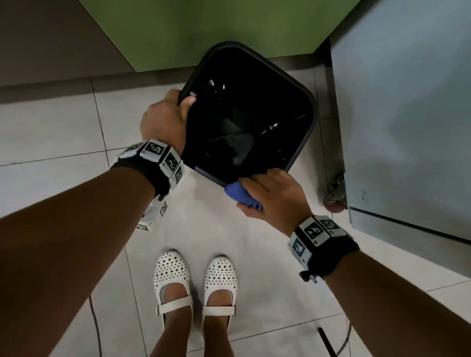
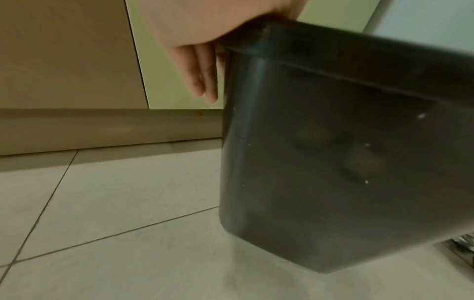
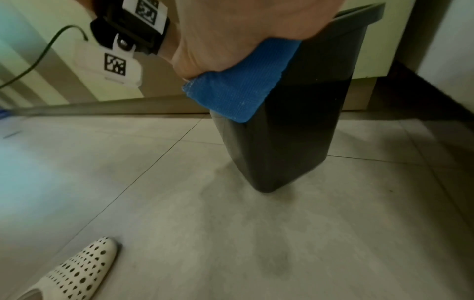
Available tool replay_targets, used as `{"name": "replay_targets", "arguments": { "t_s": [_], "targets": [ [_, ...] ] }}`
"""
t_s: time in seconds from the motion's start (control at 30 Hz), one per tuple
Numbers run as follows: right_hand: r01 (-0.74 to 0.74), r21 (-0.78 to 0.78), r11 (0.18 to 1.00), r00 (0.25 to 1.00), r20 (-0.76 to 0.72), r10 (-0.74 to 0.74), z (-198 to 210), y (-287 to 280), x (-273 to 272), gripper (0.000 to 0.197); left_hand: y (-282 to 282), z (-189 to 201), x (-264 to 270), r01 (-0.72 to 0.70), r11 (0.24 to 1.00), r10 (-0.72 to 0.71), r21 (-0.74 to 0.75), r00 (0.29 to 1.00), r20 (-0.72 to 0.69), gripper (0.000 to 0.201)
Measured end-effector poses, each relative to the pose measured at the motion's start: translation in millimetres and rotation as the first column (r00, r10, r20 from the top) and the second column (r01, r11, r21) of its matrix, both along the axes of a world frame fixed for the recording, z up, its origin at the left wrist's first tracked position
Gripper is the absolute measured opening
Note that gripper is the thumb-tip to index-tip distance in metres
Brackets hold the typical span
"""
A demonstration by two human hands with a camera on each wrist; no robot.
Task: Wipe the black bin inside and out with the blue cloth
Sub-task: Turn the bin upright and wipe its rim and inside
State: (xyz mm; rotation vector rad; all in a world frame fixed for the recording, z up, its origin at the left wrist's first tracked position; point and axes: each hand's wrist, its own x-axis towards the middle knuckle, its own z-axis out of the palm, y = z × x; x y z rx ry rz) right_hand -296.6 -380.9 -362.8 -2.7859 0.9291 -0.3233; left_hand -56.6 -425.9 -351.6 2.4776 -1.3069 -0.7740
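Note:
The black bin stands tilted on the tiled floor, its open mouth facing up at me. My left hand grips the rim at the bin's left corner, with the thumb inside. In the left wrist view its fingers lie down the outer wall of the bin. My right hand holds the bunched blue cloth against the near corner just under the rim. The right wrist view shows the cloth pressed flat on the bin's outer wall below my palm.
A green cabinet panel rises just behind the bin. A grey-blue unit on a castor stands close on the right. My feet in white perforated shoes are near the bin. A dark stick and cables lie on the floor.

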Motion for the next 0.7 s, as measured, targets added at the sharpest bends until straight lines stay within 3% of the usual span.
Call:
{"name": "replay_targets", "arguments": {
  "t_s": [0.1,0.2,0.27,0.47,0.57,0.7],
  "targets": [
    [0.091,0.061,0.994,0.996,-0.029,-0.090,6,5,10,0.028,3,5,-10,-0.127,0.992,0.124,-0.022,0.988,-0.089,0.045],
    [0.152,0.110,0.982,0.984,-0.107,-0.140,11,18,31,0.028,22,3,-21,-0.408,0.908,0.379,-0.099,0.897,-0.226,0.041],
    [0.167,0.126,0.978,0.978,-0.150,-0.148,14,28,44,0.032,36,1,-24,-0.471,0.876,0.441,-0.107,0.870,-0.221,0.039],
    [0.109,0.191,0.975,0.990,-0.113,-0.088,11,29,45,0.040,32,-3,-12,-0.271,0.949,0.241,-0.161,0.953,-0.183,0.037],
    [-0.063,0.178,0.982,0.993,-0.090,0.080,11,13,23,0.042,22,-3,-7,-0.166,0.976,0.150,-0.139,0.982,-0.116,0.040],
    [-0.338,0.148,0.929,0.918,-0.165,0.360,15,-30,-11,0.035,7,-2,-6,-0.091,0.990,0.081,-0.109,0.992,-0.095,0.042]
  ]
}}
